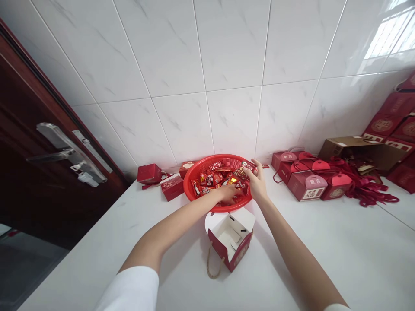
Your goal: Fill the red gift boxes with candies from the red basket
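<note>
The left hand (228, 193) was among wrapped sweets (207, 179) in the far red basket (188, 194), its grip unclear; the right hand (258, 181), apart, held a packet (244, 169) at the right rim. Gathering seemed in hand; lifting likely called for clearing the rim behind the near open box (223, 248).

Left sleeve (132, 287) is plain white and pretty short, tbh, with the hem finishing a bit above the elbow. Right sleeve (337, 307) is just a whitish sliver at the bottom edge, so can't really tell the cut on that one. Left forearm (181, 224) and right forearm (288, 242) are slim and bare, and both left grip (229, 194) and right grip (258, 183) are ungloved hands.
</note>
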A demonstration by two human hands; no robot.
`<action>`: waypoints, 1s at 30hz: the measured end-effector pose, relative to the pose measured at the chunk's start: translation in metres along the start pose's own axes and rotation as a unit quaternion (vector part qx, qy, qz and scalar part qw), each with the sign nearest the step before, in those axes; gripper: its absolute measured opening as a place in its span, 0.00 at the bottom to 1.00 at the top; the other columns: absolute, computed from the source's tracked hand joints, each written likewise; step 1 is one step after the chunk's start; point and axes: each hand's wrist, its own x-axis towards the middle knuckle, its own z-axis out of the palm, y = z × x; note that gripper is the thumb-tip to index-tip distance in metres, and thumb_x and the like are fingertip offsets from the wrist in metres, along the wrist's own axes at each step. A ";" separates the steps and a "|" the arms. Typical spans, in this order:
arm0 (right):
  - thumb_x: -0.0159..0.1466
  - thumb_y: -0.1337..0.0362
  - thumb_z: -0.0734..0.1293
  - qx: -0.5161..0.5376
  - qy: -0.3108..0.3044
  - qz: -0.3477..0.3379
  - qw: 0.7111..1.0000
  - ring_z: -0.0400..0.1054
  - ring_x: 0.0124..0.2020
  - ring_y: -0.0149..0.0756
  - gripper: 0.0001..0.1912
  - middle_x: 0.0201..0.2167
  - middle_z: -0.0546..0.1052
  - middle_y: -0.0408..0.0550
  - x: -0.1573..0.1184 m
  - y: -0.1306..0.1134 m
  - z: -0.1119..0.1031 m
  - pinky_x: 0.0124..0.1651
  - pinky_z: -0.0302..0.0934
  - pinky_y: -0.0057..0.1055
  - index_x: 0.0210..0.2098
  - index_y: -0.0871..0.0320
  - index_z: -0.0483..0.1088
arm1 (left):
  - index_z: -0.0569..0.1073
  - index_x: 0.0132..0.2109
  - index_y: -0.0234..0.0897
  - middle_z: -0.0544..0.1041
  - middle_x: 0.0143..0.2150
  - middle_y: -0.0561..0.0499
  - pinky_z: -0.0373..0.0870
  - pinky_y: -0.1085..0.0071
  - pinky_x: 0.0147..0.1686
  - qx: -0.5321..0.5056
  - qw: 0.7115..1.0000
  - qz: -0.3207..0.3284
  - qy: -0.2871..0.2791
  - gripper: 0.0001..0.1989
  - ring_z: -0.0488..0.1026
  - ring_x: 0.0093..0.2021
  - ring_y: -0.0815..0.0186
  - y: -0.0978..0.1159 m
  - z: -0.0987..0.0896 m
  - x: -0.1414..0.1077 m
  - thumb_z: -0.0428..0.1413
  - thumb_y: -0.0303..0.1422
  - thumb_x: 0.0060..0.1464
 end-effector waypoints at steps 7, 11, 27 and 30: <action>0.53 0.55 0.74 0.025 -0.007 0.003 1.000 0.73 0.45 0.40 0.35 0.44 0.76 0.46 0.000 0.003 0.000 0.51 0.68 0.41 0.58 0.50 0.62 | 0.73 0.26 0.37 0.73 0.24 0.52 0.66 0.70 0.35 -0.058 0.991 -0.058 0.105 0.07 0.72 0.30 0.61 -0.023 -0.012 -0.001 0.57 0.21 0.44; 0.52 0.56 0.74 0.033 -0.007 0.006 0.999 0.72 0.47 0.40 0.36 0.47 0.75 0.47 0.001 0.003 0.000 0.52 0.67 0.40 0.58 0.51 0.62 | 0.75 0.31 0.36 0.74 0.25 0.54 0.66 0.71 0.33 -0.117 0.977 -0.085 0.158 0.06 0.71 0.29 0.63 -0.033 -0.017 -0.002 0.56 0.22 0.45; 0.52 0.57 0.74 0.019 -0.037 -0.010 0.999 0.73 0.47 0.43 0.36 0.47 0.77 0.48 -0.002 -0.003 0.000 0.52 0.68 0.44 0.59 0.50 0.63 | 0.81 0.39 0.34 0.82 0.40 0.48 0.72 0.67 0.43 -0.302 0.914 -0.048 0.266 0.15 0.77 0.39 0.61 -0.031 -0.028 -0.001 0.61 0.22 0.41; 0.49 0.59 0.76 0.026 -0.034 0.007 0.999 0.74 0.45 0.45 0.39 0.44 0.78 0.48 -0.003 -0.005 0.000 0.50 0.69 0.45 0.58 0.51 0.62 | 0.81 0.43 0.34 0.82 0.42 0.46 0.73 0.67 0.40 -0.327 0.898 -0.040 0.292 0.17 0.76 0.38 0.62 -0.026 -0.035 -0.006 0.61 0.23 0.43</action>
